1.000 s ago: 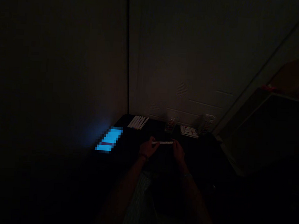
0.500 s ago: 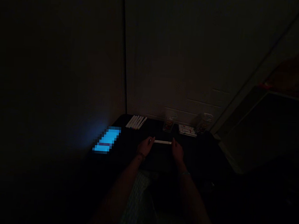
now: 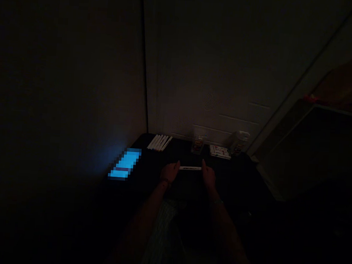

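A slim white marker pen [image 3: 190, 168] lies crosswise between my two hands, above the dark tabletop. My left hand [image 3: 170, 172] is closed on its left end, thumb up. Its right end is pinched in my right hand [image 3: 208, 176], whose thumb also points up. Dark printing shows along the pen's barrel. Beyond my left hand, several similar white pens [image 3: 159, 143] lie side by side in a slanted row. Farther back on the right is another group of white pens [image 3: 219, 151], stacked close together. The light is very dim, so fingertips are hard to make out.
A bright blue, pixelated screen [image 3: 124, 164] lies at the table's left. Two clear containers with labels, one [image 3: 198, 145] in the middle and one [image 3: 240, 143] at the right, stand by the back wall [image 3: 180, 68]. A dark panel-like shape [image 3: 328, 150] is at the right.
The pen has rolled between my fingers, so dark printing now faces me where the barrel looked plain before. Both hands stay in nearly the same place; the view has shifted slightly.
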Motion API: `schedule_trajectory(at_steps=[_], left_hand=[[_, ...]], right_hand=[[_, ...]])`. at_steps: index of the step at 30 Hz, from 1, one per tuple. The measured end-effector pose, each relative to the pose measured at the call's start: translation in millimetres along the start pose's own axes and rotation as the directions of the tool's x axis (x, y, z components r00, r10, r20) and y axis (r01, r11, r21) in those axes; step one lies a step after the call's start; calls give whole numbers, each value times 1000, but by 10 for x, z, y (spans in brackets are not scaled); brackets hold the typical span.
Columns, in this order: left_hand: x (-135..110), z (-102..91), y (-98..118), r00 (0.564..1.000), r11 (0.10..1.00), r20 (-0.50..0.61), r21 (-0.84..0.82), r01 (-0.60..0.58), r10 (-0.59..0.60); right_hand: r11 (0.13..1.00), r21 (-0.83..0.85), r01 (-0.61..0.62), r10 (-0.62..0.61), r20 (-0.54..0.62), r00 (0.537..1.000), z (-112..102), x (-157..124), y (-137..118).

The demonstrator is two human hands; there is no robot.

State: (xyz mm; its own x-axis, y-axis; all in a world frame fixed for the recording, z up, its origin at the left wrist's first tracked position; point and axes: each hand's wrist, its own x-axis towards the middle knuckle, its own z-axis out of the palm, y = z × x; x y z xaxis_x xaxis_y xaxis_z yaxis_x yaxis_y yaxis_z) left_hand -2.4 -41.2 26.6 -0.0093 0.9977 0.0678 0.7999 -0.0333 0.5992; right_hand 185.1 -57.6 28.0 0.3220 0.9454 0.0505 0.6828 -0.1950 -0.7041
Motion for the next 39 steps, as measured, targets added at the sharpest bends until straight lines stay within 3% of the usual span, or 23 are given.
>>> schedule_trajectory(at_steps=[5,11,15,30,39], left_hand=[[31,29,-33,1000,1000,-1,-20,-15,15],[-55,-36,60,995,996,-94,-79,-28,21],[-106,-79,109,998,996,-51,-79,-33,29],[-89,-69,128,997,998,-70,-54,-17,14],[-105,-74,116,999,998,-48,-66,-11,8]], right_hand=[[997,60,39,-40,13,999,-1,-16,-3],[999,8,39,-39,5,999,4,-10,2],[1000,-15,26,-26,20,999,-4,-9,-2],[995,-31,99,-98,11,995,-6,-22,-18],[998,-31,62,-61,13,998,-10,-25,-17]])
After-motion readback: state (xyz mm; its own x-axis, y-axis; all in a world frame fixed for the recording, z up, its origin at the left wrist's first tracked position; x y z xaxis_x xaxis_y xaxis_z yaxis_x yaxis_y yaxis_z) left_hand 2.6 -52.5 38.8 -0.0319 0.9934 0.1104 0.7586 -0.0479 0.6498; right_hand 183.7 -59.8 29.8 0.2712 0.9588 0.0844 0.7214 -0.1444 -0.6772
